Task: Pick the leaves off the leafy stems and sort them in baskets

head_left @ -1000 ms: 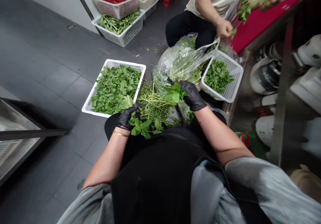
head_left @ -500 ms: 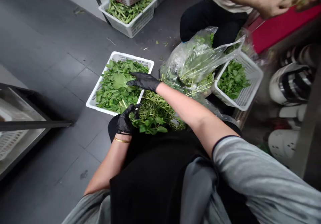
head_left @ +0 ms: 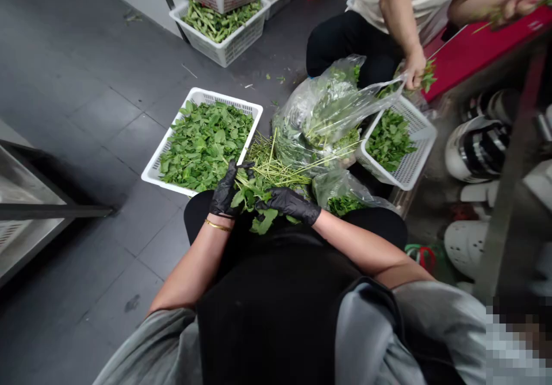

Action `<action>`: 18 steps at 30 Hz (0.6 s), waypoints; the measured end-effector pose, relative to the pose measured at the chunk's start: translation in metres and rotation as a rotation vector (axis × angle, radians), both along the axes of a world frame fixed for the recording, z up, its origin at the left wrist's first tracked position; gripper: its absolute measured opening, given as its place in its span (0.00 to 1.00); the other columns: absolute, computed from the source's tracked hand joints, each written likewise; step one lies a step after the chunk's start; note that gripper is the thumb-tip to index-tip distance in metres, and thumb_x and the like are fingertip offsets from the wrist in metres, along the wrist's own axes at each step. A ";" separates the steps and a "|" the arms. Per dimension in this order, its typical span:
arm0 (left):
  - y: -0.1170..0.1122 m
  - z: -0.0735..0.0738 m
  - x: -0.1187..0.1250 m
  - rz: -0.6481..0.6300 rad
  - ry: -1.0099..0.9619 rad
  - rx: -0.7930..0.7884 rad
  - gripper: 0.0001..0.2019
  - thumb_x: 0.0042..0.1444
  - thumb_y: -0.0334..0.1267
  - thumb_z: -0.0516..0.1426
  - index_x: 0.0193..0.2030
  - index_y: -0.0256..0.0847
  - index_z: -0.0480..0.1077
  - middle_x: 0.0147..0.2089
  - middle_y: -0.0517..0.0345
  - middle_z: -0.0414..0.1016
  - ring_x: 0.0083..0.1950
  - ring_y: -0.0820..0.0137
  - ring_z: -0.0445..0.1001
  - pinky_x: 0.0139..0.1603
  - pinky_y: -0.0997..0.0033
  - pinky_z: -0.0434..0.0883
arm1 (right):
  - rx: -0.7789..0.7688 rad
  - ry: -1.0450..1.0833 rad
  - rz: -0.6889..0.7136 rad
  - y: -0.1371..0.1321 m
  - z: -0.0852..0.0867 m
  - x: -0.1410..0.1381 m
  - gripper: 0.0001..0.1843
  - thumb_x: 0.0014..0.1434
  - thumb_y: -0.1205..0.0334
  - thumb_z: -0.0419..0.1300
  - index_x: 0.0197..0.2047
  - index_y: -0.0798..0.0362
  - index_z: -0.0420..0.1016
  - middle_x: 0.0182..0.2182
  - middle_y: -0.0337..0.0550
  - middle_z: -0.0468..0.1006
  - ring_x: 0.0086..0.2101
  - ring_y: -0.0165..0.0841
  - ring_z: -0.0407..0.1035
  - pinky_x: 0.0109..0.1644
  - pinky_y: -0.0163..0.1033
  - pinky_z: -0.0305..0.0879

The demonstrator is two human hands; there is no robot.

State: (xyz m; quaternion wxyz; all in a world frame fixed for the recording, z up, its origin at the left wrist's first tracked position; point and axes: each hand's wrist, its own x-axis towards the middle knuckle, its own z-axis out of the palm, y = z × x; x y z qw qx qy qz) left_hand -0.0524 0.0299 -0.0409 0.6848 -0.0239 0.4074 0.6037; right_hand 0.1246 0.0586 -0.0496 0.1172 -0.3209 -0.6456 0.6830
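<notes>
Over my lap, my left hand (head_left: 225, 192) in a black glove is closed around a bunch of leafy green stems (head_left: 252, 195). My right hand (head_left: 293, 204), gloved in black too, closes its fingers on the leaves at the bunch's other side. Its fingertips are partly hidden by foliage. Just beyond my hands, a heap of long thin stems (head_left: 280, 166) lies between the white basket and a plastic bag. Picked green leaves (head_left: 211, 141) fill the shallow white basket (head_left: 170, 187) to the left.
A clear plastic bag (head_left: 297, 106) of greens lies ahead. A co-worker's hand (head_left: 415, 69) is at its edge, above a second white basket (head_left: 425, 138) with leaves. Stacked baskets (head_left: 235, 52) stand at the back. Shoes (head_left: 468, 247) sit on a rack at right; a metal frame (head_left: 56, 215) is at left.
My right hand has come back from over the basket to the bunch at my left hand. The co-worker's one hand has lowered to the plastic bag.
</notes>
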 end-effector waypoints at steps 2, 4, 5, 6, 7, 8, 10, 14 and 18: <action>-0.008 -0.008 0.012 -0.033 0.148 0.049 0.13 0.60 0.46 0.63 0.41 0.39 0.80 0.36 0.54 0.82 0.40 0.68 0.81 0.47 0.70 0.79 | 0.039 -0.005 -0.135 -0.006 0.003 0.004 0.26 0.52 0.38 0.69 0.38 0.54 0.84 0.35 0.43 0.84 0.38 0.38 0.78 0.48 0.41 0.71; -0.016 -0.012 0.021 -0.067 0.392 0.120 0.13 0.52 0.44 0.68 0.41 0.41 0.81 0.44 0.52 0.84 0.50 0.62 0.81 0.56 0.65 0.77 | 0.095 -0.024 -0.205 -0.011 0.006 0.007 0.26 0.51 0.39 0.69 0.38 0.55 0.84 0.34 0.43 0.84 0.37 0.38 0.77 0.45 0.40 0.71; -0.019 -0.012 0.024 -0.097 0.513 0.155 0.13 0.50 0.43 0.68 0.41 0.41 0.81 0.47 0.51 0.84 0.54 0.59 0.80 0.59 0.62 0.75 | 0.121 -0.010 -0.232 -0.014 0.007 0.009 0.26 0.52 0.39 0.69 0.38 0.55 0.84 0.34 0.43 0.84 0.37 0.39 0.78 0.45 0.40 0.71; -0.021 -0.011 0.026 -0.136 0.615 0.185 0.12 0.49 0.42 0.68 0.40 0.41 0.81 0.49 0.50 0.83 0.57 0.57 0.79 0.62 0.59 0.74 | 0.147 0.014 -0.247 -0.017 0.008 0.011 0.26 0.53 0.38 0.67 0.39 0.54 0.84 0.35 0.44 0.84 0.38 0.39 0.78 0.47 0.41 0.72; -0.023 -0.008 0.028 -0.177 0.700 0.206 0.12 0.49 0.41 0.68 0.40 0.41 0.81 0.50 0.49 0.83 0.60 0.54 0.77 0.64 0.56 0.72 | 0.177 0.039 -0.240 -0.020 0.010 0.014 0.25 0.55 0.39 0.66 0.40 0.53 0.84 0.37 0.44 0.84 0.41 0.39 0.78 0.49 0.42 0.71; -0.025 -0.004 0.028 -0.206 0.766 0.216 0.11 0.49 0.40 0.68 0.39 0.41 0.81 0.50 0.48 0.83 0.62 0.52 0.75 0.66 0.54 0.70 | 0.214 0.047 -0.203 -0.022 0.013 0.018 0.23 0.55 0.40 0.66 0.41 0.52 0.85 0.40 0.43 0.84 0.43 0.39 0.78 0.52 0.42 0.71; -0.029 0.006 0.027 -0.238 0.857 0.218 0.09 0.47 0.38 0.69 0.37 0.41 0.82 0.49 0.47 0.83 0.66 0.50 0.71 0.69 0.53 0.67 | 0.291 -0.020 -0.082 -0.020 0.025 0.033 0.20 0.51 0.44 0.71 0.42 0.49 0.85 0.42 0.42 0.84 0.45 0.40 0.78 0.54 0.42 0.70; -0.038 0.027 0.031 -0.364 0.942 0.233 0.12 0.49 0.46 0.69 0.36 0.41 0.82 0.38 0.48 0.84 0.57 0.49 0.78 0.60 0.52 0.74 | 0.212 -0.073 -0.189 0.004 0.060 0.073 0.21 0.53 0.45 0.70 0.44 0.51 0.85 0.41 0.45 0.85 0.42 0.40 0.79 0.48 0.42 0.73; -0.046 0.039 0.048 -0.563 0.883 0.294 0.22 0.53 0.55 0.65 0.45 0.39 0.82 0.31 0.52 0.82 0.35 0.58 0.81 0.42 0.56 0.80 | 0.112 0.169 -0.251 0.015 0.075 0.078 0.30 0.59 0.40 0.64 0.57 0.50 0.79 0.52 0.47 0.82 0.47 0.39 0.77 0.51 0.44 0.73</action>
